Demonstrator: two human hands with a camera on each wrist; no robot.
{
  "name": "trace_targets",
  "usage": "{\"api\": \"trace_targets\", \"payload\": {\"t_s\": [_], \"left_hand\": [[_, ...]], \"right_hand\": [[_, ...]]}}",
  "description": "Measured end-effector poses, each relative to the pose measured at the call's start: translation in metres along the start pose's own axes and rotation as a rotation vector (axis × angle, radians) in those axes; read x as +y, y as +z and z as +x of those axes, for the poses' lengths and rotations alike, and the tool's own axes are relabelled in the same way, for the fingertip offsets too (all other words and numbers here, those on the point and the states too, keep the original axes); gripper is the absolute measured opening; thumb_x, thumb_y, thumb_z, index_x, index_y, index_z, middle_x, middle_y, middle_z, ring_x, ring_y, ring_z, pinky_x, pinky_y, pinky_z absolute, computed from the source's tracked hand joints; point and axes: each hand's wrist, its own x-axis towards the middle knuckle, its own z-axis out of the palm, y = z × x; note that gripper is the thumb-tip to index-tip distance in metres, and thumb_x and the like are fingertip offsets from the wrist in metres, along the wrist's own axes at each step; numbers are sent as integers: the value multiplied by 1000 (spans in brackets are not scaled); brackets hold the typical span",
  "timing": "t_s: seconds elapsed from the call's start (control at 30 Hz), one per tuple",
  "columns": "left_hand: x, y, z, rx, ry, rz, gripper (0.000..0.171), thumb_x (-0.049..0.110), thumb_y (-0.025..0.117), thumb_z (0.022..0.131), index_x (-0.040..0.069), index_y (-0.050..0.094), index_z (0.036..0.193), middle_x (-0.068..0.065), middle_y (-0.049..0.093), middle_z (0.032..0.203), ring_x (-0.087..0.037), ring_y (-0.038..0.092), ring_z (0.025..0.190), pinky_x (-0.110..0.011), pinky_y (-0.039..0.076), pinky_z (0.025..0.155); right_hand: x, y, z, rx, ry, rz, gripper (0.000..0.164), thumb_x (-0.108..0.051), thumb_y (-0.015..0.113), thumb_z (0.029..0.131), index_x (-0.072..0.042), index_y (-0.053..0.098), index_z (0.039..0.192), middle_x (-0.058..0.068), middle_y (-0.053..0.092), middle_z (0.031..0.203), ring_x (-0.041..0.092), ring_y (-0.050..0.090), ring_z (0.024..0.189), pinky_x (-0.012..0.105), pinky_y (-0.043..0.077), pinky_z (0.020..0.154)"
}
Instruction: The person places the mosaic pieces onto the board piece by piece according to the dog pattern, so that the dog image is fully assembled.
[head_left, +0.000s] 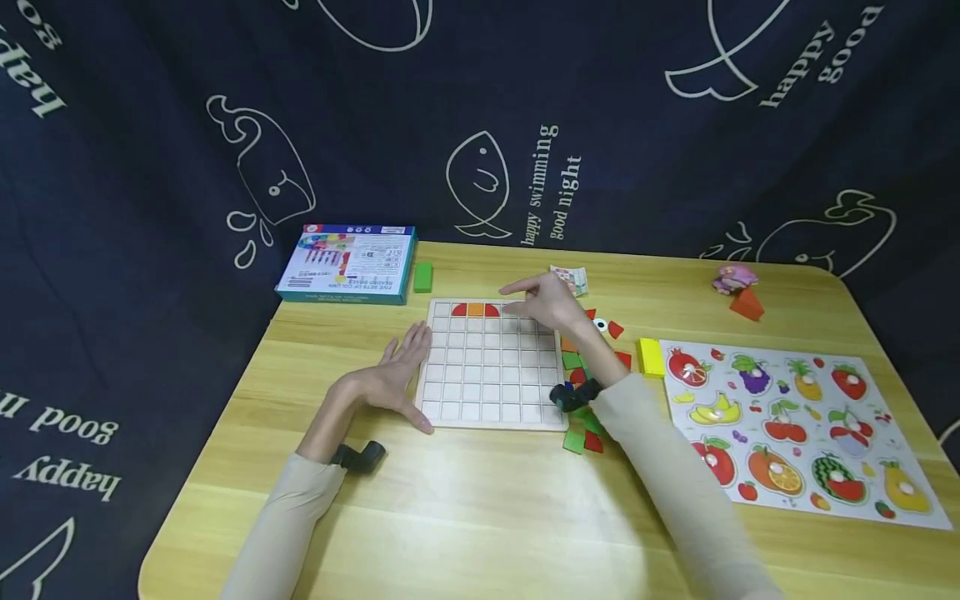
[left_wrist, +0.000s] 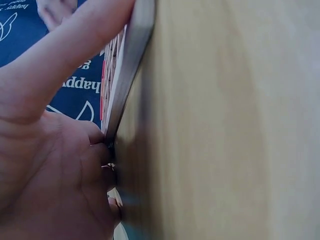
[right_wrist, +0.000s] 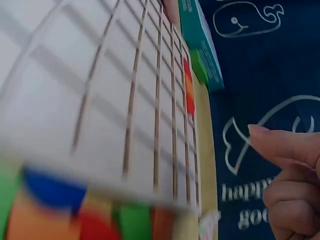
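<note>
A white gridded board (head_left: 483, 378) lies on the wooden table. In its top row sit an orange square tile (head_left: 476, 310) and, on either side, a red rounded tile (head_left: 459, 311) and another red rounded tile (head_left: 491, 311). My left hand (head_left: 386, 385) is spread along the board's left edge, thumb at the near corner. Over the top row, just right of those tiles, hovers my right hand (head_left: 551, 302). Its thumb and index finger stand apart, and the right wrist view shows no tile at the fingertips. Loose colored tiles (head_left: 573, 361) lie along the board's right side, partly hidden by the right forearm.
A boxed toy set (head_left: 348, 265) and a green block (head_left: 423, 277) are at the back left. Behind the right hand lies a small printed packet (head_left: 576, 281). To the right are a yellow block (head_left: 651, 357), a fruit puzzle board (head_left: 810, 433), a pink toy (head_left: 735, 277) and a red-orange block (head_left: 747, 305).
</note>
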Motion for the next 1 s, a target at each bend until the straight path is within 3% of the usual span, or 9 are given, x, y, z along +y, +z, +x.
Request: {"api": "trace_targets", "payload": {"t_s": [0.13, 0.17, 0.3, 0.53, 0.8, 1.0], "left_hand": [[0, 0, -2, 5, -4, 3, 152, 59, 86, 56, 4, -19, 151, -14, -30, 158, -27, -26, 148, -53, -11, 121], [0, -1, -2, 5, -7, 4, 152, 59, 86, 56, 4, -20, 151, -13, -30, 158, -27, -26, 148, -53, -11, 121], [1, 0, -3, 3, -9, 4, 153, 59, 86, 56, 3, -20, 151, -14, -30, 158, -28, -25, 148, -54, -10, 121], [3, 0, -2, 3, -1, 5, 153, 61, 85, 55, 3, -19, 151, -14, -29, 158, -28, -25, 148, -54, -10, 121], [3, 1, 0, 5, 1, 16, 153, 60, 85, 55, 3, -20, 151, -15, -29, 158, -28, -25, 148, -54, -10, 121], [3, 2, 0, 6, -1, 16, 153, 60, 86, 55, 3, -20, 151, -14, -29, 158, -28, -25, 148, -54, -11, 121]], "right_hand": [[26, -44, -43, 46, 80, -89, 31, -20, 75, 84, -13, 72, 114, -3, 27, 50, 15, 25, 44, 26, 32, 47], [34, -51, -51, 39, 110, -108, 30, -20, 74, 85, -13, 72, 114, -3, 27, 51, 16, 26, 45, 28, 21, 44], [59, -66, -69, -20, 185, -167, 28, -20, 73, 86, -13, 73, 113, -2, 37, 53, 18, 32, 49, 25, 26, 47], [78, -65, -63, 48, 255, -104, 24, -23, 78, 82, -11, 76, 102, 7, 67, 77, 21, 41, 70, 27, 28, 55], [84, -66, -55, 136, 250, -84, 26, -27, 78, 82, -11, 77, 101, 2, 56, 65, 18, 35, 54, 27, 25, 50], [84, -73, -58, 77, 258, -96, 33, -24, 80, 79, -12, 74, 109, -2, 39, 57, 21, 36, 54, 29, 27, 53]]}}
